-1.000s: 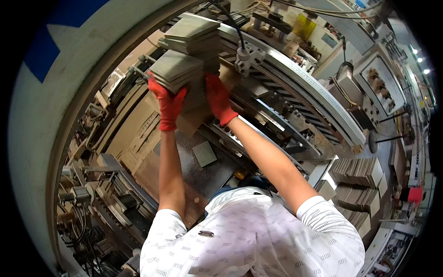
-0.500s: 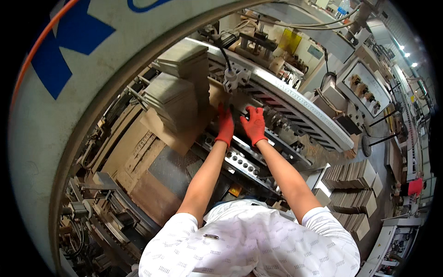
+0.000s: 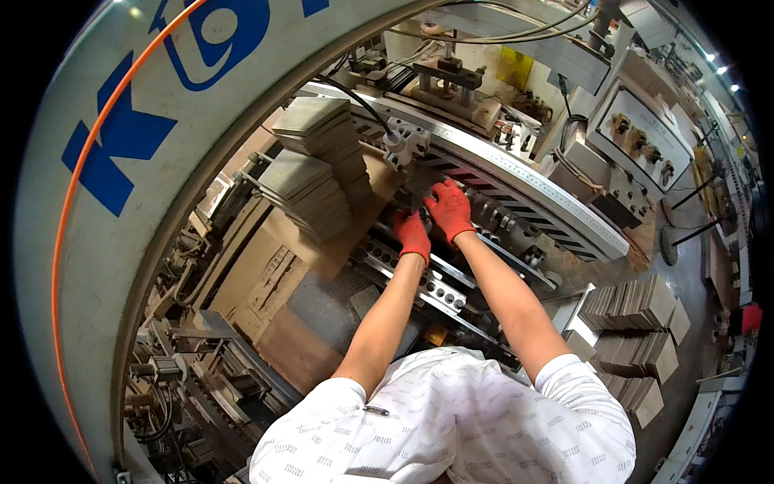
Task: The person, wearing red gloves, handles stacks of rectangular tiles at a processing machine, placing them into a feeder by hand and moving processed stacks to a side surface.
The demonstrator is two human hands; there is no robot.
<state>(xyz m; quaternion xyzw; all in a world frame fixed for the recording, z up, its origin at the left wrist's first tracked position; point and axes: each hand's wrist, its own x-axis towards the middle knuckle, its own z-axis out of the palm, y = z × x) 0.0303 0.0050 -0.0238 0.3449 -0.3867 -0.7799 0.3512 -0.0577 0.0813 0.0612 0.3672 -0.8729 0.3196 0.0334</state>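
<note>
Head view, both gloved hands (image 3: 431,219) on dark flat piece (image 3: 421,179), cardboard stacks (image 3: 316,173) left.

Both hands pressed close together, left hand (image 3: 412,235) and right hand (image 3: 449,210), in a narrow gap among machine parts. Hemmed above by long perforated metal rail (image 3: 516,181) and white cable bracket (image 3: 405,145). Blocked to the left by two stacks of flat cardboard blanks (image 3: 318,173). Barred below by slotted steel bar (image 3: 419,278). Open room only back along the forearms, over grey machine bed (image 3: 322,302).
</note>
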